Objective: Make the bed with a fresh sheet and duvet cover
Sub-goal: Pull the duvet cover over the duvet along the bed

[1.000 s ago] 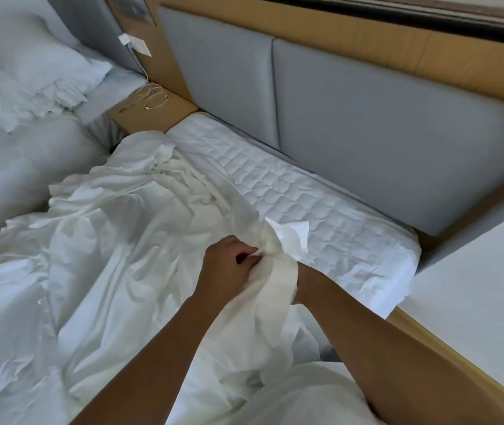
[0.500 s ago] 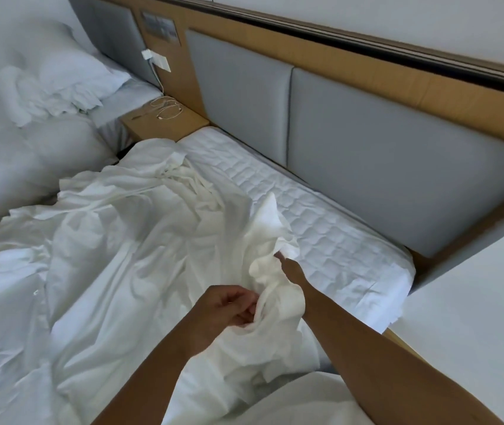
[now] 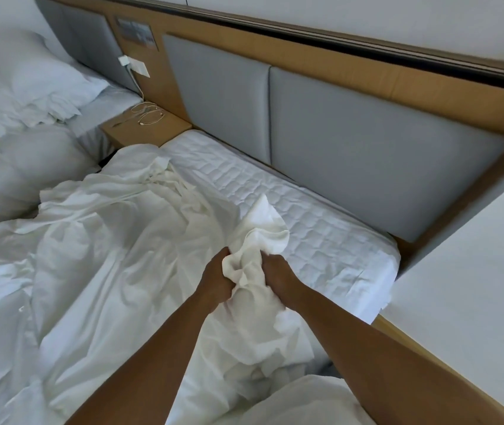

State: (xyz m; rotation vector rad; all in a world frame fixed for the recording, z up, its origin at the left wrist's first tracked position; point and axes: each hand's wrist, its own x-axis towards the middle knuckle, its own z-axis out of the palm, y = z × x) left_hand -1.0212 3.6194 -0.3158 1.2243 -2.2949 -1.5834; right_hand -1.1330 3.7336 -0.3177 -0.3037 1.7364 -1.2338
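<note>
Fingers [image 3: 270, 264] around sheet [image 3: 261, 236] — quilted mattress [image 3: 321, 239]

Both bare arms reach forward over the bed. The left grip [image 3: 217, 280] and the right grip [image 3: 276, 276] sit close together, each with fingers curled into a bunched fold of the white sheet [image 3: 115, 256], which rises in a peak just above them. The rest of the sheet lies crumpled across the near and left parts of the bed. Beyond it the quilted mattress pad [image 3: 305, 234] is bare up to the grey padded headboard [image 3: 367, 142]. A small wooden counter [image 3: 152, 133] beside the bed's far corner carries a coiled white cable [image 3: 149, 113]. At left, a second bed holds a rumpled pillow [image 3: 48, 84].
</note>
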